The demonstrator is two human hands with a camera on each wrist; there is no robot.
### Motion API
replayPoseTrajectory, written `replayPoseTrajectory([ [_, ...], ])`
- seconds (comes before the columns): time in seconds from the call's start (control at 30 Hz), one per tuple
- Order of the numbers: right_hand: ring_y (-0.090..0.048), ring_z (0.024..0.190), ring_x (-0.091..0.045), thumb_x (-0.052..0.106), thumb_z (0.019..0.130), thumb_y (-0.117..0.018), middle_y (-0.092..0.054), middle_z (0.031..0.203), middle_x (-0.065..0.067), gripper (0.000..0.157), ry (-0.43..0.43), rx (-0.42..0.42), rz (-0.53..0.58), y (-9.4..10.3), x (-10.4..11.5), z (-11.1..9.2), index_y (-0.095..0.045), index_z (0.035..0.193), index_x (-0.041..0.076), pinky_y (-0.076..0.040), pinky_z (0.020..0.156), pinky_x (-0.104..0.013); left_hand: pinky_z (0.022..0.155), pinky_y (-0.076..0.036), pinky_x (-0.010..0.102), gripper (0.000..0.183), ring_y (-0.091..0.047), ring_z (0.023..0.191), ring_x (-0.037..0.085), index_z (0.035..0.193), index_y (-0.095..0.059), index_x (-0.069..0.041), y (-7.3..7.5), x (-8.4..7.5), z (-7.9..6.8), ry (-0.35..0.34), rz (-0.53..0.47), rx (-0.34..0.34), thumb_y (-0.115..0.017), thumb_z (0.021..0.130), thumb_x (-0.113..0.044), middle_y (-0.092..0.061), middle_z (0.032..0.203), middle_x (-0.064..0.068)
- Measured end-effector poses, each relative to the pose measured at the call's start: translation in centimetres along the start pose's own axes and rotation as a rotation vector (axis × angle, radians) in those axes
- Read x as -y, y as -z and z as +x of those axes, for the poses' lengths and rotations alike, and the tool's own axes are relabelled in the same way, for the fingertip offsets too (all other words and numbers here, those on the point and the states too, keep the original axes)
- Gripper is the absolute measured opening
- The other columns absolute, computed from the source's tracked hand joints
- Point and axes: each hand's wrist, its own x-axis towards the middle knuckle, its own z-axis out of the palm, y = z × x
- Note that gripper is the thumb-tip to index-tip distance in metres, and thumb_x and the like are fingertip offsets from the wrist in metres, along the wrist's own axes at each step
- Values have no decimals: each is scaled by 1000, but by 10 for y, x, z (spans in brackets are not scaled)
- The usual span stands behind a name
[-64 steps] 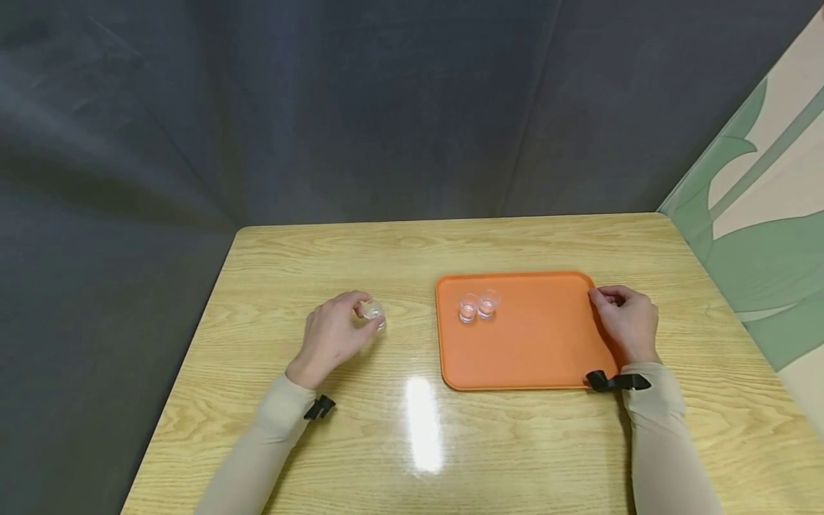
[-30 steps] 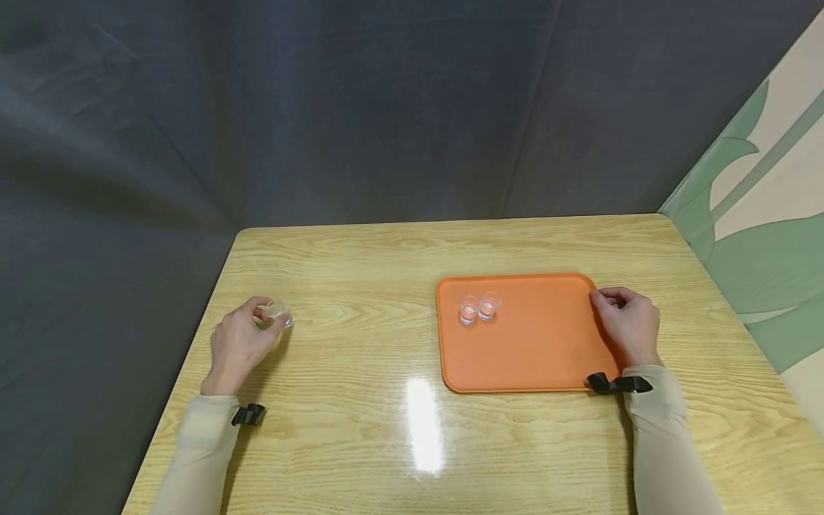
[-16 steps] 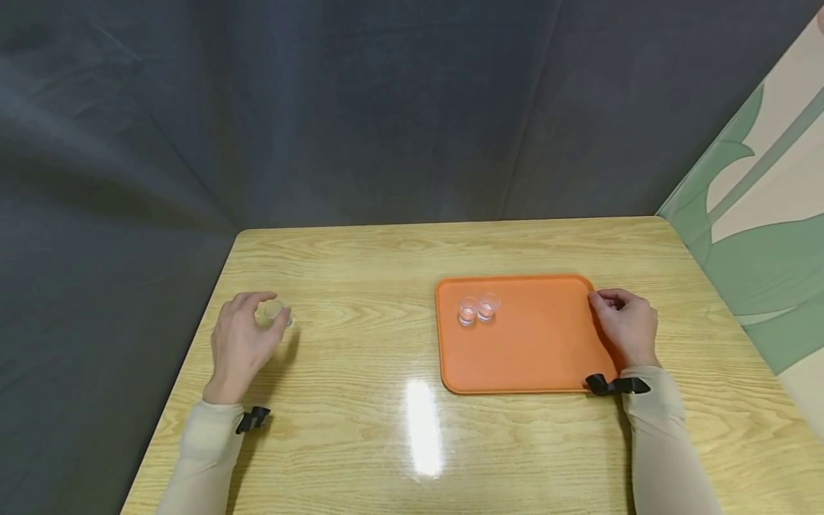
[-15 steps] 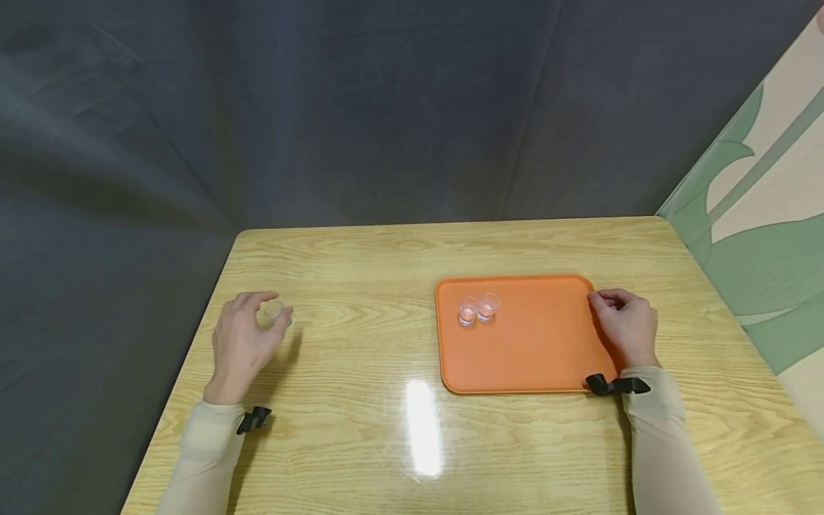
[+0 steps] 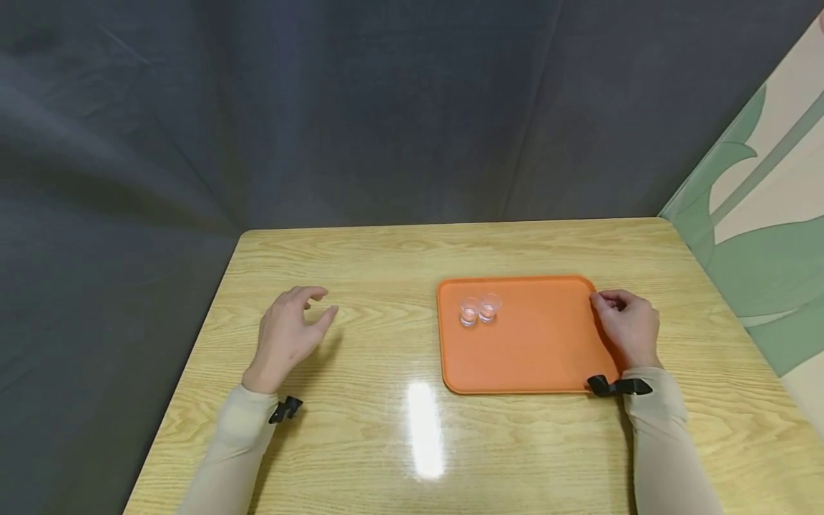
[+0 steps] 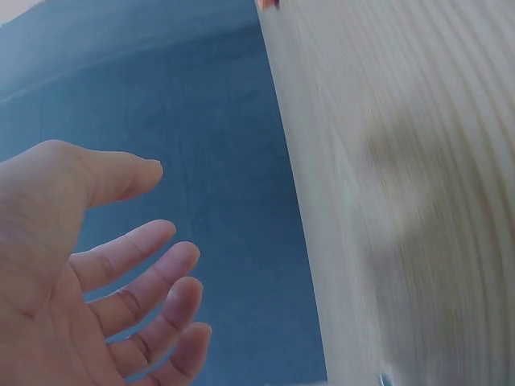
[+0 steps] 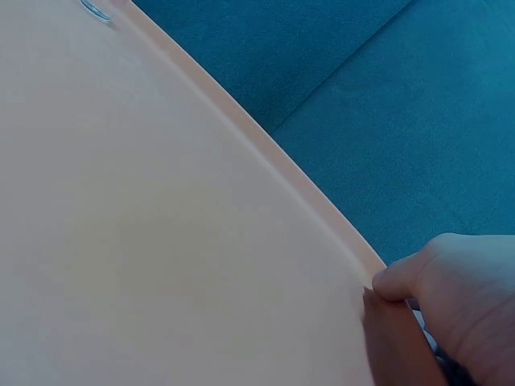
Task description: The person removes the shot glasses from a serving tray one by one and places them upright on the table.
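Observation:
My left hand point(image 5: 287, 337) hovers above the table's left half, thumb and fingers apart with nothing between them. The left wrist view shows its palm and loosely bent fingers point(image 6: 145, 301). In the head view the small clear glass it held is hidden behind this hand; a sliver of clear glass point(image 6: 385, 379) shows at the bottom of the left wrist view. My right hand point(image 5: 629, 330) pinches the right rim of an orange tray point(image 5: 528, 350), thumb on top. Two small clear glasses, one point(image 5: 469, 313) beside the other point(image 5: 489, 308), stand on the tray's left part.
The wood-grain table point(image 5: 367, 429) carries the tray right of centre. A dark cloth point(image 5: 412, 114) closes off the back and left sides. A green and cream patterned cloth point(image 5: 766, 272) lies along the right edge.
My left hand carried a small glass leftward from mid-table, let go of it at the left, then opened and moved back right. The right hand and the tray have stayed put.

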Motion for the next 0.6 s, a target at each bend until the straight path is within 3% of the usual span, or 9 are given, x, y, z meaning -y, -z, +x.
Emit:
replayPoseTrajectory([
  [0.2,-53,68,1,43,103,-66,-74,89,-4,45,-4,1,1,0,0,0,-79,116,2,-42,63,-17,82,-57,51,40,-71,106,32,128,-75,-10,-17,-27,11,-60,-18,75,-77,97,-35,-77,119,9],
  [0.47,-56,77,-10,45,104,-63,-75,104,-16,49,-31,28,-2,-2,0,1,-77,121,1,-43,63,-18,80,-59,46,39,-72,104,28,129,-75,-12,-42,-61,21,-137,-33,171,-76,99,-37,-77,121,7],
  [0.6,-56,75,-7,45,104,-63,-75,104,-16,48,-18,25,-1,-2,-1,1,-77,120,1,-43,64,-17,80,-59,44,38,-72,105,26,129,-75,-13,-56,-76,25,-170,-57,210,-75,99,-37,-77,120,5],
])
